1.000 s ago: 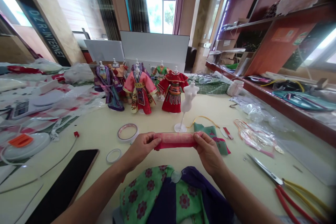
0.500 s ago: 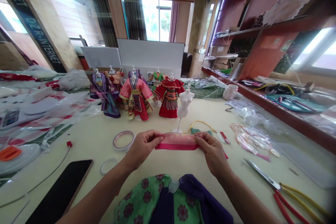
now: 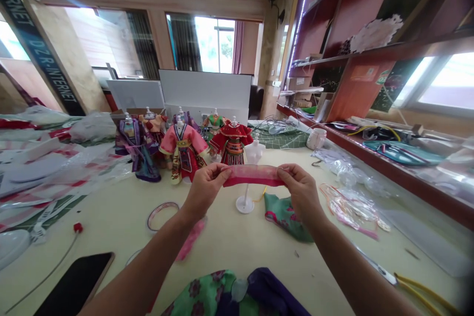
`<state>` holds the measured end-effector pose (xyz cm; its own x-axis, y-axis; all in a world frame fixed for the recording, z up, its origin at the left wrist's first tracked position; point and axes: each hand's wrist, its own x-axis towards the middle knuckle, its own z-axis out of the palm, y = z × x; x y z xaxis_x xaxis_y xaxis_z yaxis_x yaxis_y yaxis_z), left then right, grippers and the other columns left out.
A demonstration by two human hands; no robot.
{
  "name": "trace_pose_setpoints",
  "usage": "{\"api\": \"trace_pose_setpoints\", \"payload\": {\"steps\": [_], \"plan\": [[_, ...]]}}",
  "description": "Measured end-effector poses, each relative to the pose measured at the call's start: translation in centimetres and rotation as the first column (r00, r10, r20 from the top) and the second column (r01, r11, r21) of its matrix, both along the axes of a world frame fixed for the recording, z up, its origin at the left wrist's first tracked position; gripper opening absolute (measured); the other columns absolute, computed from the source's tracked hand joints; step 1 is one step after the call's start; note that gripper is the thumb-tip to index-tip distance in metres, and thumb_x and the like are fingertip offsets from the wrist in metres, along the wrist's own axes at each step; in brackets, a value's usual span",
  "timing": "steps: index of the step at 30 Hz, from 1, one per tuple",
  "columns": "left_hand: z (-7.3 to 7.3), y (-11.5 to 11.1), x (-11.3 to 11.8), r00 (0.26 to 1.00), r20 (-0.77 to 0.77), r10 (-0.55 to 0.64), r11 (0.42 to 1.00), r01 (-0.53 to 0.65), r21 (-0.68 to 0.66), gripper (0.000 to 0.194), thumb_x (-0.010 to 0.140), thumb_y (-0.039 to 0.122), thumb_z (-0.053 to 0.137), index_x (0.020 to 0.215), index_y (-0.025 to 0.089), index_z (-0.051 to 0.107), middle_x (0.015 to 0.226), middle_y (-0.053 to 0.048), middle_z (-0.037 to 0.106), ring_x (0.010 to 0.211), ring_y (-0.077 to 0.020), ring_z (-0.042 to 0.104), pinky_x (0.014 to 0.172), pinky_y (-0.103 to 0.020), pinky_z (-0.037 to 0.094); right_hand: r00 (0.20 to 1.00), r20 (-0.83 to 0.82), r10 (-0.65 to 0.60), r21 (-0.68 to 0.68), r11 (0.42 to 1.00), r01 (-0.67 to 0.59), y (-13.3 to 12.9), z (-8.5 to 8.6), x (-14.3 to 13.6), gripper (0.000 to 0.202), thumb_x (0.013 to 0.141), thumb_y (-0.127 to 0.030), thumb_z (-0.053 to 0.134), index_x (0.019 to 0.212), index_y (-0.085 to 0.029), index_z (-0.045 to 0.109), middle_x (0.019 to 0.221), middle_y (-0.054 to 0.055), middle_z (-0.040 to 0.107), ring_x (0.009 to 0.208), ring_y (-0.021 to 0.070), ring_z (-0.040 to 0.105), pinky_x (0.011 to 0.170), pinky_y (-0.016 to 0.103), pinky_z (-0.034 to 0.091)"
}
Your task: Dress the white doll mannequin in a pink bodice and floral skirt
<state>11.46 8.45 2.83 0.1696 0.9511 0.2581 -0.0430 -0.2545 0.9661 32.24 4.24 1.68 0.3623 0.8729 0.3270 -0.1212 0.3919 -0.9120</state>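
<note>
A pink fabric strip [image 3: 254, 176] is stretched level between my two hands, above the table. My left hand [image 3: 207, 185] pinches its left end and my right hand [image 3: 298, 185] pinches its right end. Just behind the strip stands a small white mannequin [image 3: 255, 152], its middle partly covered by the cloth. Its round base [image 3: 245, 204] shows below. Green patterned cloth [image 3: 283, 210] lies under my right hand, and a pink piece of cloth [image 3: 191, 241] lies beside my left forearm. Nearest me is a green and purple garment [image 3: 222, 294].
Dressed miniature mannequins [image 3: 183, 145] stand at the back. On the left are a tape roll [image 3: 157, 217], a black phone [image 3: 76, 284] and a cable [image 3: 55, 266]. Scissors [image 3: 385, 271] lie at the right, near a clear plastic bag [image 3: 351, 207] and the red shelf [image 3: 370, 165].
Both hands have raised the pink strip, now in front of the white mannequin's stand. The view has tilted upward, and more of the green cloth and the pink piece shows.
</note>
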Motion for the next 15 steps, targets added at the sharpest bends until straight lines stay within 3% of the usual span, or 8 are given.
{"api": "trace_pose_setpoints", "payload": {"steps": [15], "plan": [[2.0, 2.3, 1.5, 0.998, 0.064, -0.012, 0.999, 0.010, 0.036, 0.029, 0.067, 0.041, 0.072, 0.076, 0.015, 0.063, 0.068, 0.002, 0.062, 0.063, -0.0101, 0.053, 0.059, -0.021, 0.042, 0.997, 0.048, -0.061, 0.126, 0.990, 0.055, 3.4, 1.3, 1.0, 0.014, 0.070, -0.032, 0.071, 0.074, -0.021, 0.063, 0.064, -0.002, 0.059, 0.063, 0.0139, 0.053, 0.062, 0.028, 0.045]]}}
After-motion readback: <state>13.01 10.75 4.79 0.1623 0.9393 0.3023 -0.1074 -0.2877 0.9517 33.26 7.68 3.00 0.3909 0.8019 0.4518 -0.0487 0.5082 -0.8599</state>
